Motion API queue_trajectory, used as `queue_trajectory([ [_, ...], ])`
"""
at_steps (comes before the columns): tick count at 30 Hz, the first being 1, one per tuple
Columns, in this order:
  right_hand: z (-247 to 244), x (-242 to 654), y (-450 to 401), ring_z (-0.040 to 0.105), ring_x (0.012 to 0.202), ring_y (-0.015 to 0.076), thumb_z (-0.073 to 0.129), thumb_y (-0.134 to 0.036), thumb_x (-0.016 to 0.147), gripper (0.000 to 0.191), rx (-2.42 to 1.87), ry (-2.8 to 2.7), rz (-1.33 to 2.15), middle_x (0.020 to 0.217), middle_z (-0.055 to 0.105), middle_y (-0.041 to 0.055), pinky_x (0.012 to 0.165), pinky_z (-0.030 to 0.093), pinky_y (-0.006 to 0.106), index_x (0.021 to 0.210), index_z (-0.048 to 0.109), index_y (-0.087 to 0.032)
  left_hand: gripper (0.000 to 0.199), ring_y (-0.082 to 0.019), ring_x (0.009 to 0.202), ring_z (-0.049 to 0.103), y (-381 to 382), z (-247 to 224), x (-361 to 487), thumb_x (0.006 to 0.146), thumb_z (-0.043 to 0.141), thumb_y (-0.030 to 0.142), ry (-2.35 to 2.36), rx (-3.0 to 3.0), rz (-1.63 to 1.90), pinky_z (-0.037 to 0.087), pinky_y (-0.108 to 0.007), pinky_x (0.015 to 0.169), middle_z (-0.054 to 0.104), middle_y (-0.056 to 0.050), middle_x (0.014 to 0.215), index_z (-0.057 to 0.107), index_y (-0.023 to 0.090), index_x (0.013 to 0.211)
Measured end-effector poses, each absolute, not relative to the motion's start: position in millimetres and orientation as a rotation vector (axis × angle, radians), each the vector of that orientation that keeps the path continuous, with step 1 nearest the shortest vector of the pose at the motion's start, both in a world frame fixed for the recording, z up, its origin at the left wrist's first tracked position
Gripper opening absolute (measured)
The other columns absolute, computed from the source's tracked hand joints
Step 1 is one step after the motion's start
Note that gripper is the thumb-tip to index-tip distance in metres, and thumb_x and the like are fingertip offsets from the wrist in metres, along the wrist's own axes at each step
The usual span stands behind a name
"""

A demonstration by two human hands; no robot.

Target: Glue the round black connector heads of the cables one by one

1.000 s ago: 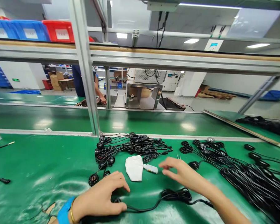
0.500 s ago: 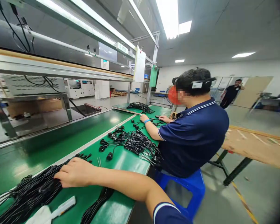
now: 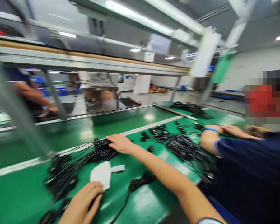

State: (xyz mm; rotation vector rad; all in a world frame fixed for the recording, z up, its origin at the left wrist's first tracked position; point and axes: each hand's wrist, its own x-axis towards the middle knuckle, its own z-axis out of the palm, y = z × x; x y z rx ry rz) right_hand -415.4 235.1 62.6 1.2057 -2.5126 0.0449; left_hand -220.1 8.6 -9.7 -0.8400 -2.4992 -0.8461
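Note:
My right hand (image 3: 121, 143) reaches across to a long pile of black cables (image 3: 91, 157), its fingers curled over the far end of the bundle. Lower down, my left hand (image 3: 85, 199) has its thumb apart from its fingers. Its fingertips meet the near edge of a white cloth or sheet (image 3: 101, 175); whether they press on it is blurred. A small translucent white piece (image 3: 118, 168) sticks out beside that sheet. Between my arms lies a tied black cable (image 3: 141, 182), one lead trailing toward me. More dark cable ends (image 3: 48, 217) show left of my left hand.
A co-worker in a dark blue shirt (image 3: 252, 165) sits at right, both hands on cables. Another cable heap (image 3: 189, 147) with round black ends lies between us. A metal post (image 3: 21, 109) rises at left, and a rail (image 3: 107, 63) crosses above the green bench (image 3: 21, 183).
The view has swung left. My left hand has come into sight beside the white sheet. My right hand stays on the cable pile, and the co-worker now appears farther right.

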Motion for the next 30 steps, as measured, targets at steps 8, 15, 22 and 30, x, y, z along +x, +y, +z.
queue_trajectory([
  [8, 47, -383, 260, 0.054, 0.106, 0.0241, 0.048, -0.026, 0.099, 0.023, 1.115, -2.512, 0.463, 0.112, 0.059, 0.0133, 0.094, 0.046, 0.044, 0.112, 0.06, -0.011, 0.021, -0.023, 0.096, 0.057, 14, 17, -208, 0.097, 0.041, 0.016, -2.786, -0.474, -0.782, 0.051, -0.042, 0.084, 0.063, -0.007, 0.102, 0.061, 0.018, 0.103],
  [15, 25, -330, 267, 0.06, 0.093, 0.019, 0.064, -0.028, 0.091, 0.02, 1.365, -2.659, 0.449, 0.101, 0.063, 0.0046, 0.081, 0.051, 0.034, 0.109, 0.065, -0.022, 0.034, -0.025, 0.117, 0.05, 19, 12, -206, 0.093, 0.048, 0.013, -2.777, -0.504, -0.767, 0.046, -0.044, 0.101, 0.056, -0.007, 0.13, 0.057, 0.023, 0.123],
  [22, 8, -341, 276, 0.062, 0.09, 0.0191, 0.052, -0.027, 0.097, 0.018, 1.365, -2.68, 0.444, 0.098, 0.063, 0.0057, 0.078, 0.053, 0.035, 0.108, 0.066, -0.022, 0.037, -0.023, 0.117, 0.049, 27, 13, -207, 0.092, 0.05, 0.014, -2.842, -0.597, -0.908, 0.046, -0.041, 0.103, 0.055, -0.007, 0.132, 0.057, 0.023, 0.128],
  [30, -1, -349, 277, 0.06, 0.087, 0.021, 0.048, -0.028, 0.1, 0.021, 1.384, -2.583, 0.417, 0.1, 0.061, 0.0056, 0.076, 0.052, 0.04, 0.112, 0.064, -0.022, 0.034, -0.022, 0.119, 0.049, 25, 9, -208, 0.094, 0.049, 0.017, -2.847, -0.62, -0.937, 0.045, -0.037, 0.104, 0.054, -0.006, 0.134, 0.058, 0.023, 0.127],
])
